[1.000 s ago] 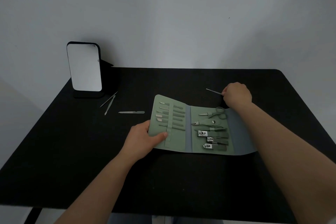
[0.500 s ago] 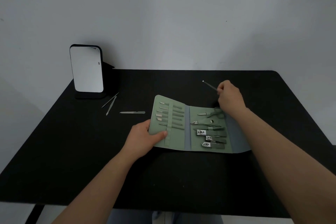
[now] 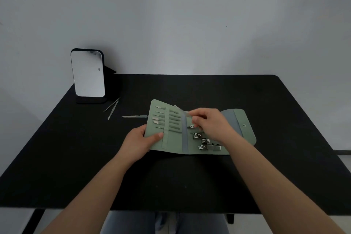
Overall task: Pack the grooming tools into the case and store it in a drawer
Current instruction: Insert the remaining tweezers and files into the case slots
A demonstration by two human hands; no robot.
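Right hand pinching a thin tool, blurry, over the middle of the open case. Left hand gripping the case's left edge. Three loose tools lying left on the bench, near a mirror.

Bare forearms, no sleeves; blue-grey jeans below.

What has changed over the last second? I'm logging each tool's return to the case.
The right hand carried its thin tool from beyond the case's far right corner to above the middle fold. The left hand still grips the left edge; three loose tools remain.
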